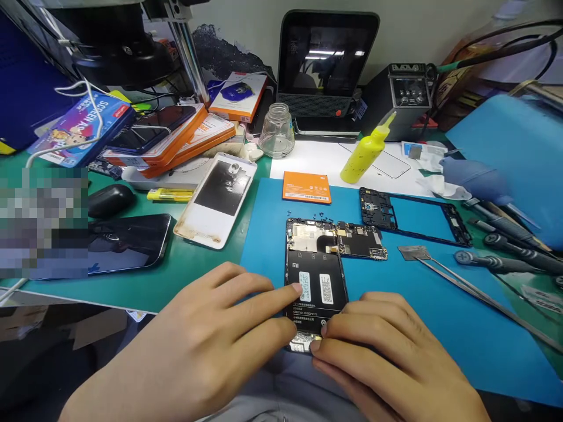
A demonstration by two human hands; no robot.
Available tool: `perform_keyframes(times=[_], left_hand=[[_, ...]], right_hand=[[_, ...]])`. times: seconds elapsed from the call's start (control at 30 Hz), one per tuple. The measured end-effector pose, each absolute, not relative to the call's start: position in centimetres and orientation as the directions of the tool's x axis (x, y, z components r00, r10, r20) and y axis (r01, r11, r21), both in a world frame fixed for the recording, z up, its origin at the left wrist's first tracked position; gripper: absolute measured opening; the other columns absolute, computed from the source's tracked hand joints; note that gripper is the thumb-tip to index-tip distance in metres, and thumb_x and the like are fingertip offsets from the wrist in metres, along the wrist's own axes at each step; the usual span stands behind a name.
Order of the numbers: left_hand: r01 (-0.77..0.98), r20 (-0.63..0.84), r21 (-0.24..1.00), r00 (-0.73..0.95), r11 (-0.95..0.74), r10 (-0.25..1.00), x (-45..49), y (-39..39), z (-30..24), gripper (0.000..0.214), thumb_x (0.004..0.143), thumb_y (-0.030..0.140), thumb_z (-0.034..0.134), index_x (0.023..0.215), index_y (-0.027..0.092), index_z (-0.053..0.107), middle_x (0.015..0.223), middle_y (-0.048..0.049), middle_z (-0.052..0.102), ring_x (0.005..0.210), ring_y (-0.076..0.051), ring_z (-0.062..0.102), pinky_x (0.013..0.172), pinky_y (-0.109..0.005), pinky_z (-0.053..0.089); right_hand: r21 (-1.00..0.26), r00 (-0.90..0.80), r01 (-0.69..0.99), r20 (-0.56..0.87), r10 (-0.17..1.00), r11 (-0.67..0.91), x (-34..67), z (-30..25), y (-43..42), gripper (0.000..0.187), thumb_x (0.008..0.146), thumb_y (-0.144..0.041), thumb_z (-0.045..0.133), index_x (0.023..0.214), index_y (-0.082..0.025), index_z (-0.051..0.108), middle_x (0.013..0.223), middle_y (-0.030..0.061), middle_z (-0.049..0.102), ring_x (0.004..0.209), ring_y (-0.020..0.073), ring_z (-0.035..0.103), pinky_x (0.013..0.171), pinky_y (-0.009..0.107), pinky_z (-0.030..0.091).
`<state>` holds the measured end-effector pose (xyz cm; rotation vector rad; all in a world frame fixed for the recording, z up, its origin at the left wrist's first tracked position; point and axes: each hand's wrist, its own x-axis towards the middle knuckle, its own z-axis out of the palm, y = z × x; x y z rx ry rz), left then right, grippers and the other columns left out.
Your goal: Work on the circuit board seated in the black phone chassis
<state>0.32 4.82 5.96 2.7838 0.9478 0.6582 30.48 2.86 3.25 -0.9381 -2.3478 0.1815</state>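
Note:
An opened phone (314, 275) lies back-up on the blue mat (431, 305), its black battery showing and a loose circuit board (361, 240) folded out at its upper right. My left hand (206, 346) rests at the phone's lower left, with the index fingertip pressed on the battery's left edge. My right hand (391, 357) sits at the lower right, fingertips bent onto the phone's bottom end. Neither hand lifts anything.
On the mat lie a black phone frame (413, 220), an orange battery (307, 187), tiny screws and tweezers (475, 290). A yellow bottle (366, 152), glass jar (277, 132), white back cover (217, 199), dark phone (127, 240), screwdrivers (505, 240) and boxes crowd the desk.

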Motion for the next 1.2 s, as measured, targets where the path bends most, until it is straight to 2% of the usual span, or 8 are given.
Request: perform_keyframes(times=[0.07, 0.17, 0.27, 0.37, 0.63, 0.77, 0.9, 1.2], left_hand=[[0.511, 0.386, 0.227, 0.734, -0.829, 0.559, 0.2, 5.0, 6.2, 0.042, 0.137, 0.022, 0.035, 0.13, 0.024, 0.076, 0.151, 0.0034, 0.091, 0.124, -0.017, 0.079, 0.106, -0.038, 0.054], [0.497, 0.413, 0.159, 0.752, -0.853, 0.515, 0.0, 4.8, 6.0, 0.047, 0.135, 0.016, 0.028, 0.138, 0.02, 0.075, 0.15, 0.0012, 0.092, 0.128, -0.018, 0.082, 0.112, -0.038, 0.056], [0.491, 0.45, 0.074, 0.76, -0.868, 0.469, -0.3, 4.4, 5.4, 0.051, 0.132, 0.009, 0.023, 0.141, 0.018, 0.073, 0.151, -0.0002, 0.092, 0.135, -0.019, 0.081, 0.119, -0.037, 0.055], [0.472, 0.459, 0.043, 0.773, -0.88, 0.438, -0.5, 4.3, 4.7, 0.053, 0.128, 0.006, 0.024, 0.145, 0.018, 0.073, 0.156, -0.0007, 0.09, 0.143, -0.019, 0.079, 0.126, -0.036, 0.056], [0.461, 0.506, 0.088, 0.743, -0.883, 0.438, -0.8, 4.1, 3.6, 0.034, 0.129, 0.013, 0.047, 0.147, 0.013, 0.075, 0.161, -0.0042, 0.088, 0.154, -0.017, 0.077, 0.129, -0.034, 0.061], [0.47, 0.518, 0.135, 0.717, -0.873, 0.466, -1.0, 3.5, 2.6, 0.035, 0.126, 0.011, 0.051, 0.149, 0.012, 0.078, 0.17, -0.0038, 0.083, 0.165, -0.016, 0.071, 0.137, -0.032, 0.057], [0.48, 0.536, 0.166, 0.689, -0.862, 0.487, -0.9, 3.3, 1.8, 0.034, 0.126, 0.011, 0.055, 0.148, 0.014, 0.082, 0.174, -0.0016, 0.08, 0.164, -0.014, 0.072, 0.144, -0.03, 0.051], [0.484, 0.59, 0.236, 0.617, -0.843, 0.52, 0.5, 4.0, 2.5, 0.023, 0.131, 0.014, 0.059, 0.132, 0.014, 0.082, 0.146, -0.0039, 0.094, 0.135, -0.013, 0.082, 0.117, -0.028, 0.065]], right_hand=[[-0.335, -0.573, 0.577, 0.485, 0.661, 0.745, 30.7, 3.1, 2.9, 0.03, 0.115, -0.061, 0.089, 0.122, -0.032, 0.091, 0.115, 0.0091, 0.088, 0.113, 0.0274, 0.083, 0.107, 0.046, 0.07], [-0.351, -0.58, 0.559, 0.482, 0.657, 0.751, 30.9, 3.1, 3.0, 0.021, 0.116, -0.051, 0.089, 0.126, -0.032, 0.09, 0.114, 0.0072, 0.089, 0.11, 0.0261, 0.084, 0.106, 0.045, 0.069], [-0.395, -0.588, 0.504, 0.494, 0.64, 0.768, 30.9, 3.3, 3.3, 0.008, 0.12, -0.026, 0.084, 0.128, -0.028, 0.086, 0.114, 0.0007, 0.089, 0.11, 0.0177, 0.082, 0.111, 0.036, 0.064], [-0.439, -0.583, 0.46, 0.506, 0.635, 0.772, 30.7, 3.5, 3.6, 0.012, 0.122, -0.013, 0.079, 0.125, -0.024, 0.083, 0.116, -0.0035, 0.089, 0.115, 0.0104, 0.077, 0.114, 0.028, 0.056], [-0.433, -0.574, 0.43, 0.547, 0.61, 0.793, 30.6, 3.4, 3.7, 0.014, 0.127, -0.013, 0.072, 0.126, -0.022, 0.082, 0.118, -0.0051, 0.089, 0.119, 0.008, 0.073, 0.114, 0.025, 0.056], [-0.439, -0.542, 0.436, 0.569, 0.619, 0.785, 30.3, 3.3, 3.7, 0.014, 0.126, -0.012, 0.073, 0.123, -0.022, 0.082, 0.116, -0.0062, 0.09, 0.115, 0.0078, 0.073, 0.109, 0.025, 0.056], [-0.461, -0.53, 0.425, 0.571, 0.627, 0.779, 30.3, 3.0, 3.6, 0.015, 0.125, -0.01, 0.073, 0.124, -0.021, 0.082, 0.117, -0.0058, 0.09, 0.116, 0.0089, 0.073, 0.112, 0.027, 0.056], [-0.425, -0.602, 0.386, 0.556, 0.573, 0.819, 30.9, 2.8, 4.0, 0.017, 0.125, -0.007, 0.072, 0.132, -0.019, 0.082, 0.124, -0.0032, 0.09, 0.12, 0.0115, 0.071, 0.116, 0.031, 0.053]])
